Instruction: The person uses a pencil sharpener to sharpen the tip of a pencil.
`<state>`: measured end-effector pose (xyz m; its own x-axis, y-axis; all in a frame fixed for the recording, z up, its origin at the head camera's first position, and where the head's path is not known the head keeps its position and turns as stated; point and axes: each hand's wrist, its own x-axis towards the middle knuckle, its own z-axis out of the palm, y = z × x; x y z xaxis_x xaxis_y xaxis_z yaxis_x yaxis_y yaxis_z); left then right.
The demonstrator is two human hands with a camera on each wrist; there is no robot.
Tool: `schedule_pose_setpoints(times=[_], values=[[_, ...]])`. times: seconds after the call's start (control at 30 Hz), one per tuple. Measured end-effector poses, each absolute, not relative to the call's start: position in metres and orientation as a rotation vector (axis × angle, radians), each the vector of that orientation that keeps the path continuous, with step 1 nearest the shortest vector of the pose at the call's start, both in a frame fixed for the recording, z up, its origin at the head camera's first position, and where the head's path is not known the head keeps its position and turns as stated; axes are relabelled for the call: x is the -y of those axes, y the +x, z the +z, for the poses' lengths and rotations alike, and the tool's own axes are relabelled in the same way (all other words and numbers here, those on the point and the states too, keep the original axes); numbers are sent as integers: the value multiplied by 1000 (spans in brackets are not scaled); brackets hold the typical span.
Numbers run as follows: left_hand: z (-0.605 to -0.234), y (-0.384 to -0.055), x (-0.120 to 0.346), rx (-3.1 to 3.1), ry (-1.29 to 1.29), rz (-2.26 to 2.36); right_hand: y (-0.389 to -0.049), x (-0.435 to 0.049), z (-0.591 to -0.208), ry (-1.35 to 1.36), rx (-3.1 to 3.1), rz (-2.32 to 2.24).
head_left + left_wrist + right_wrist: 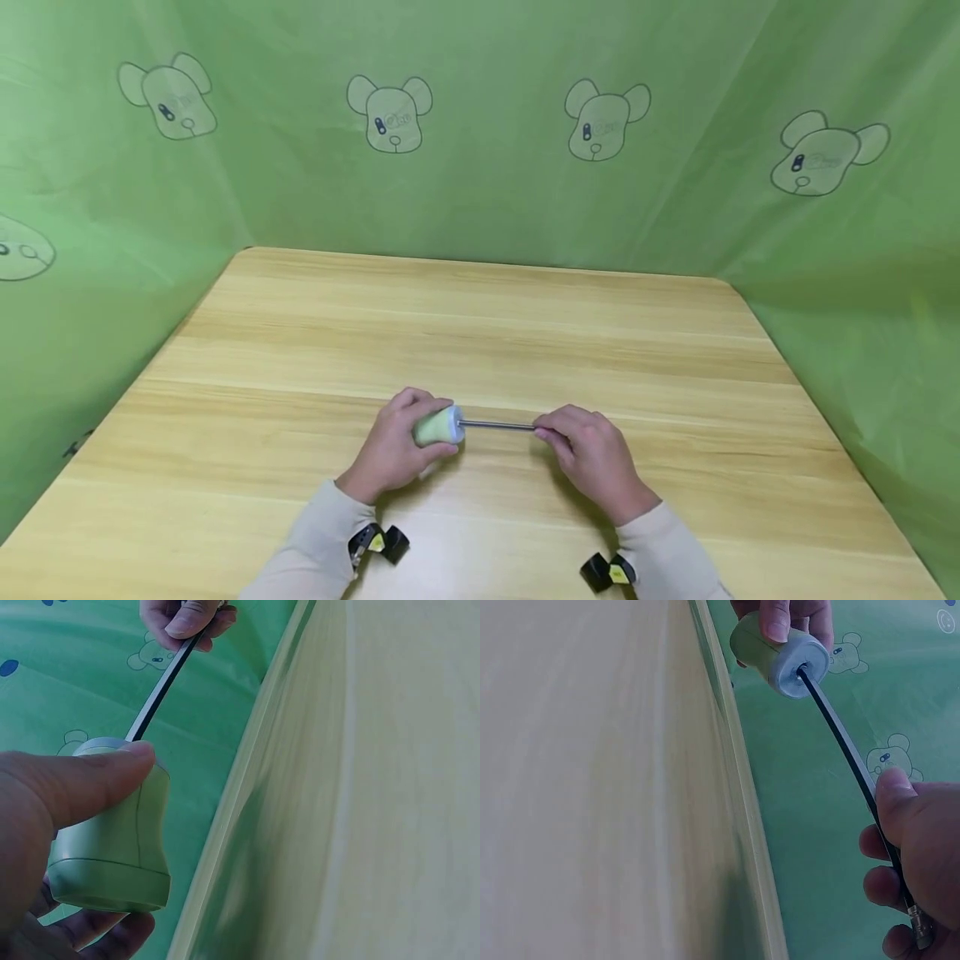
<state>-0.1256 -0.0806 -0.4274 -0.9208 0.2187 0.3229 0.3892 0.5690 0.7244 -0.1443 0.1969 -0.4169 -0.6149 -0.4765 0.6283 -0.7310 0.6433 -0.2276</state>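
A light green pencil sharpener point(435, 427) with a pale blue end is gripped by my left hand point(393, 440), thumb on the near side. In the left wrist view its rounded green base point(112, 881) faces the camera. From the hole in the blue end runs a dark, silver-striped pencil point(497, 426); its tip is hidden inside the sharpener. My right hand point(596, 454) pinches the pencil toward its other end. The right wrist view shows a metal ferrule point(917, 919) at that end, by the curled fingers. Both hands hold the joined pair just over the table.
A wood-grain table point(480, 333) spreads beneath the hands. Green cloth point(495, 200) printed with bear faces encloses its back and sides. A small black camera point(392, 543) sits at the left wrist, and another camera point(597, 572) at the right wrist.
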Motion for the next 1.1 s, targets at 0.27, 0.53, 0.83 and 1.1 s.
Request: schedule_pose_setpoints(times=[0.27, 0.53, 0.83, 1.1], values=[[-428, -123, 82, 2636, -490, -1220, -143, -194, -416, 964, 2342, 655], [-426, -124, 80, 2630, -544, -1210, -142, -191, -414, 940, 2438, 743], [-425, -123, 78, 2650, -547, -1201, -137, -188, -413, 938, 2460, 752], [-427, -125, 79, 2653, -551, -1163, -137, -186, -415, 949, 2451, 778]])
